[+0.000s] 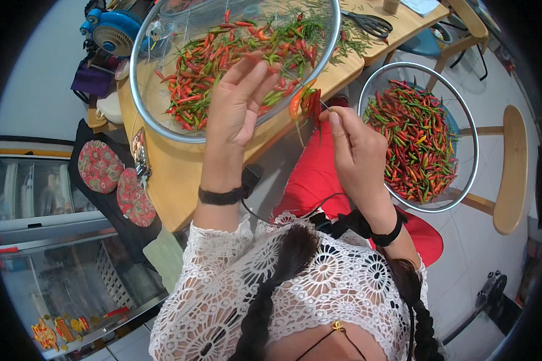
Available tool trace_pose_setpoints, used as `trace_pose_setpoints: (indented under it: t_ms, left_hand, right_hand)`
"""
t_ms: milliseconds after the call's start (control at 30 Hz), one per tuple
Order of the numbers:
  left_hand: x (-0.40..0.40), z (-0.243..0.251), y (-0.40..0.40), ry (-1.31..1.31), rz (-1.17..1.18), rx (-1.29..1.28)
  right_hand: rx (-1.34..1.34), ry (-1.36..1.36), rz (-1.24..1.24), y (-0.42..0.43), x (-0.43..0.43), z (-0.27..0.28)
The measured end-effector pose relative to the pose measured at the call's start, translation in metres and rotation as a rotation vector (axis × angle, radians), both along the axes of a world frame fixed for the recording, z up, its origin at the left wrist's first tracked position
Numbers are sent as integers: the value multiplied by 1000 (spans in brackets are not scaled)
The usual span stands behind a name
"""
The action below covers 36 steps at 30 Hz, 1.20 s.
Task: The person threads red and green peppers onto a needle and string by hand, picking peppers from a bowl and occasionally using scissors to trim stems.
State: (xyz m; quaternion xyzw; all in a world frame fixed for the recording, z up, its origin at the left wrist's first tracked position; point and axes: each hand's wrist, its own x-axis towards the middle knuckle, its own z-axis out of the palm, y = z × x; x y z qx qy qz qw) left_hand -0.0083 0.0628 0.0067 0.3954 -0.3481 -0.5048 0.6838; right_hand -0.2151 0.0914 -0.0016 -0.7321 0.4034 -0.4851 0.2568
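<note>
My right hand [359,153] pinches the end of a thin metal needle or skewer [326,106] between thumb and forefinger. Several red and orange-green chili peppers [305,103] are threaded on it, their stems dangling. My left hand [243,97] is raised over the near side of a large round mesh sieve [134,76], fingers apart, close to the far tip of the needle. I see no pepper clearly held in it. Loose red and green chilies [198,74] lie spread on the mesh behind that hand.
The sieve rests on a wooden table [169,185]. Black scissors [370,23] and cut stems [350,45] lie beyond it. A second sieve [476,131], heaped with chilies, stands at the right on a chair [510,171]. A phone [140,151] is at the table's left edge.
</note>
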Motion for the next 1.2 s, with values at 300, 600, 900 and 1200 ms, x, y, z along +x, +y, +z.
trace_pose_setpoints:
  t_ms: [300, 600, 900, 1200]
  left_hand:
    - [-12, -6, 13, 217, -22, -6]
    - [-26, 0, 19, 171, 19, -46]
    - [-38, 7, 24, -243, 238, -192]
    - [-38, 3, 27, -751, 146, -375]
  right_hand:
    - [-44, 17, 19, 8, 0, 4]
    - [-21, 29, 10, 14, -7, 9]
    - [0, 9, 7, 18, -14, 15]
    - [44, -42, -19, 15, -10, 10]
